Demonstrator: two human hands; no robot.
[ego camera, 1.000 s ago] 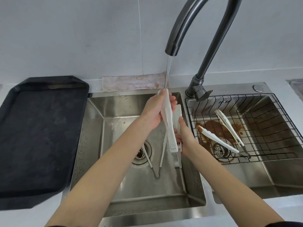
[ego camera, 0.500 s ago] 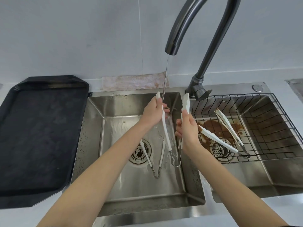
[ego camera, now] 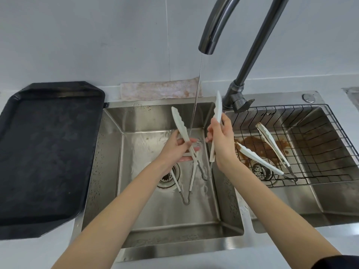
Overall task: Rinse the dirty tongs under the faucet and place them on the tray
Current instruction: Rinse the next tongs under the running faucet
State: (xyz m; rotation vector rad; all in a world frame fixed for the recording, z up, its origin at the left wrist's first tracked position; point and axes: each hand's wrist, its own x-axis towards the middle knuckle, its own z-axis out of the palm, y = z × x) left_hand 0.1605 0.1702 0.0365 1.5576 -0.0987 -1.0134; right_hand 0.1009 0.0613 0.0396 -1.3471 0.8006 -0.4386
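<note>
I hold one pair of white tongs (ego camera: 179,123) spread wide over the left sink basin (ego camera: 167,214). My left hand (ego camera: 175,147) grips its left arm and my right hand (ego camera: 220,140) grips its right arm; the hinge hangs low between them. A thin stream of water falls from the dark faucet (ego camera: 208,33) between the two arms onto my left fingers. A second pair of tongs (ego camera: 191,177) lies on the basin floor by the drain. A dirty pair of tongs (ego camera: 258,158) rests in the wire basket on the right. The black tray (ego camera: 44,152) sits on the counter at left.
The wire basket (ego camera: 314,144) hangs in the right basin over brown residue and a drain strainer. A stained cloth (ego camera: 161,90) lies against the wall behind the left basin. The faucet base (ego camera: 236,98) stands between the two basins.
The tongs were held nearly shut under the stream; my hands have since pulled the two arms apart, the right arm swinging toward the faucet base.
</note>
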